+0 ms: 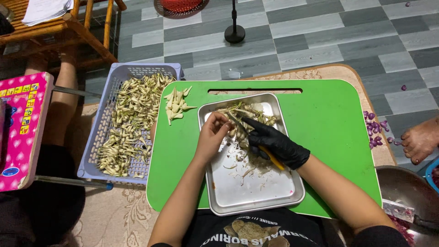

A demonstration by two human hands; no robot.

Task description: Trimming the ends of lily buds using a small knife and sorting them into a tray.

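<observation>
My left hand [212, 136] is bare and pinches a small pale stalk over the metal tray [274, 194]. My right hand [274, 143], in a black glove, grips a knife with a yellow handle [273, 158], its blade pointing toward the stalk at my left fingers. Untrimmed stalks [249, 114] lie at the tray's far end and peelings [242, 164] are scattered in its middle. The tray sits on a green board [334, 119]. A small pile of trimmed pale pieces [177, 104] lies on the board's far left corner.
A lilac plastic basket [98, 137] full of stalks [130, 119] stands left of the board. Another person's leg [61, 105] and a pink toy board [20, 128] lie further left. At right are small purple shallots [376, 130], a person's foot [420, 139] and a metal bowl [404, 192].
</observation>
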